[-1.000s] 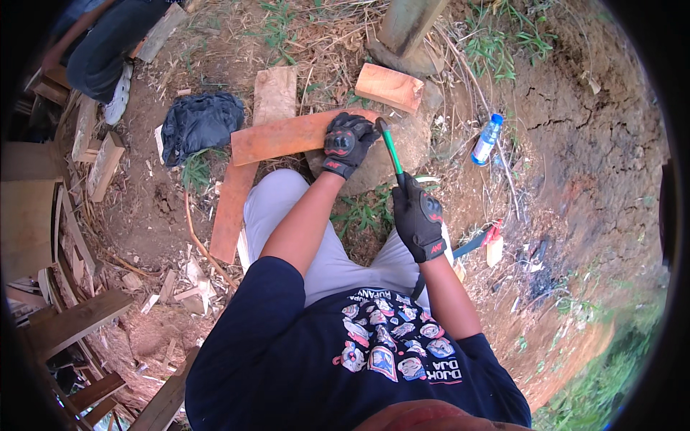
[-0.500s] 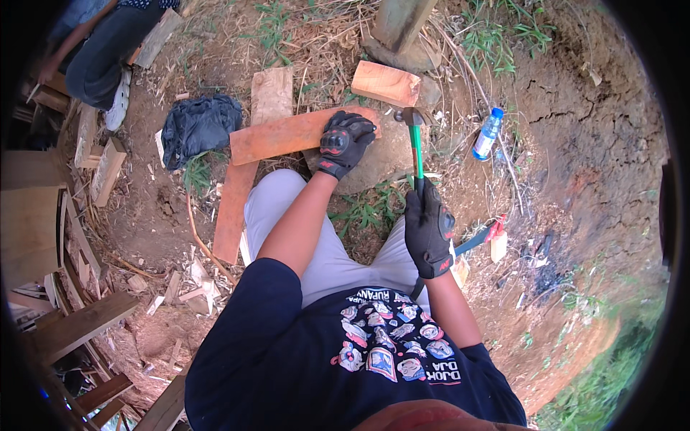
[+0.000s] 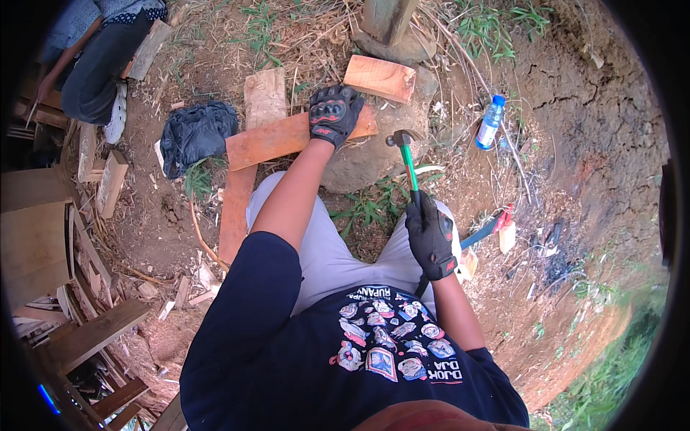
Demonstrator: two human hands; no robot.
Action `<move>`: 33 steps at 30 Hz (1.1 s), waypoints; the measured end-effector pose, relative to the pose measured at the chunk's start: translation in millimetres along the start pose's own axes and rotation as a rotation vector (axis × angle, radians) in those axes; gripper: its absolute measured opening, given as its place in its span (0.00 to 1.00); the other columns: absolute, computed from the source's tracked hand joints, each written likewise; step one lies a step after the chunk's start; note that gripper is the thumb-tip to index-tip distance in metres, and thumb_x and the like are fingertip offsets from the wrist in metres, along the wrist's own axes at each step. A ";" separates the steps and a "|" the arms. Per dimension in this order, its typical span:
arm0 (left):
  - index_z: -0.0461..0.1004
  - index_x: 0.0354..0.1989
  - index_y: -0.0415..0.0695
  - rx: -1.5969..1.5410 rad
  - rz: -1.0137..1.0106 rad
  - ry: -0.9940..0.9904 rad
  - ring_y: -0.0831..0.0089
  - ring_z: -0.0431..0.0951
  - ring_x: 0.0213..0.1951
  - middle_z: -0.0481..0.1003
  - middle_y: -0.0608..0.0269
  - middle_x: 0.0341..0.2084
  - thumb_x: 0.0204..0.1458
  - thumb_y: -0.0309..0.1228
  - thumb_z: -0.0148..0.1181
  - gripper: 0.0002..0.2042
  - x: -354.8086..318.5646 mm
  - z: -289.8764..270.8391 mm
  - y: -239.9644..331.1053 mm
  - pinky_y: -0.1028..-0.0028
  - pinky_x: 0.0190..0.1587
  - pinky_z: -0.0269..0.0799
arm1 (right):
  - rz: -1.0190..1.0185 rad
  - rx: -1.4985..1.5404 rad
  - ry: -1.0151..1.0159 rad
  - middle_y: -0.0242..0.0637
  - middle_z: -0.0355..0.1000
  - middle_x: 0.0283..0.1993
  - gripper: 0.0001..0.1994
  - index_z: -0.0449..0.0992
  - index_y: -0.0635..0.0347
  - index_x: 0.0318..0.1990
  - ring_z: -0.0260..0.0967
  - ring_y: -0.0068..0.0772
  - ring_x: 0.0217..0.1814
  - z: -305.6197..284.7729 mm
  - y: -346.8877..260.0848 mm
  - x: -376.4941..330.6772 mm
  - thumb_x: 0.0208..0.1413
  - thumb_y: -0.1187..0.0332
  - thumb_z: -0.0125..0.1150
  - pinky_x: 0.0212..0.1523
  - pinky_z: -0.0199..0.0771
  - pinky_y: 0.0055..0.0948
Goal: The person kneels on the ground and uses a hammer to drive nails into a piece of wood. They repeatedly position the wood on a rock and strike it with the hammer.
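Note:
My left hand (image 3: 335,116), in a black glove, lies across a reddish wooden plank (image 3: 269,141), its fingers bent over the far edge; the fingertips are hidden. One end of the plank rests on a large stone (image 3: 359,167). In my gloved right hand (image 3: 430,238), closed round the dark grip, is a claw hammer (image 3: 407,154) with a green shaft. Its head points away from me, just right of the stone's middle, touching no wood that I can see. A short thick wooden block (image 3: 379,77) sits on the stone's far side, close to my left fingers.
Two more boards, a pale one (image 3: 264,100) and a reddish one (image 3: 237,208), lie by the plank. Nearby are a black plastic bag (image 3: 195,136), a water bottle (image 3: 490,123), a blade (image 3: 480,233) and a wooden post (image 3: 388,20). Another person (image 3: 93,79) sits far left near scrap wood.
My left hand has shifted a little left and farther away on the plank, its back turning more upward. The hammer head has dropped slightly nearer and to the left.

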State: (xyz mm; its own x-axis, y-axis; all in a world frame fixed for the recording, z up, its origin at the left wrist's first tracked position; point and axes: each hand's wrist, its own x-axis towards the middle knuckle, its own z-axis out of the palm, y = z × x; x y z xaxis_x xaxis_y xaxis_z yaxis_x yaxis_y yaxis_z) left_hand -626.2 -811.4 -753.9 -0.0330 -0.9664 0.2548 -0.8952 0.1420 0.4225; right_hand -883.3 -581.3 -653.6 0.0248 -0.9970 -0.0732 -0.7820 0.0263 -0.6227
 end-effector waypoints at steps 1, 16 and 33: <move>0.83 0.52 0.49 0.023 -0.053 -0.073 0.50 0.80 0.60 0.82 0.52 0.54 0.66 0.48 0.64 0.17 0.6 -0.2 4.3 0.50 0.67 0.71 | -0.029 -0.009 0.015 0.53 0.84 0.41 0.19 0.79 0.59 0.65 0.83 0.58 0.43 -0.7 -1.7 4.1 0.76 0.58 0.59 0.44 0.79 0.54; 0.83 0.50 0.48 0.047 -0.076 -0.038 0.50 0.80 0.58 0.82 0.51 0.53 0.66 0.51 0.63 0.19 6.5 7.2 2.7 0.50 0.65 0.73 | -0.079 -0.064 0.093 0.54 0.84 0.47 0.17 0.80 0.58 0.65 0.84 0.63 0.45 7.2 -42.6 47.5 0.76 0.63 0.58 0.45 0.82 0.55; 0.84 0.47 0.48 0.015 -0.085 -0.043 0.50 0.80 0.58 0.82 0.51 0.51 0.65 0.50 0.63 0.18 5.7 3.6 6.0 0.51 0.64 0.75 | -0.201 -0.264 0.096 0.51 0.87 0.46 0.16 0.81 0.60 0.64 0.86 0.57 0.41 30.6 -23.2 42.7 0.74 0.67 0.60 0.42 0.85 0.52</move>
State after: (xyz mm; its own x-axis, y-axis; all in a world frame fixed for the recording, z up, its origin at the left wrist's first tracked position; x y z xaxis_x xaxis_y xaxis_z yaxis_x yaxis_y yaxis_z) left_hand -633.3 -816.8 -753.0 0.0249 -0.9832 0.1807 -0.9021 0.0558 0.4280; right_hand -845.0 -622.2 -666.0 0.1459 -0.9829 0.1121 -0.9018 -0.1787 -0.3934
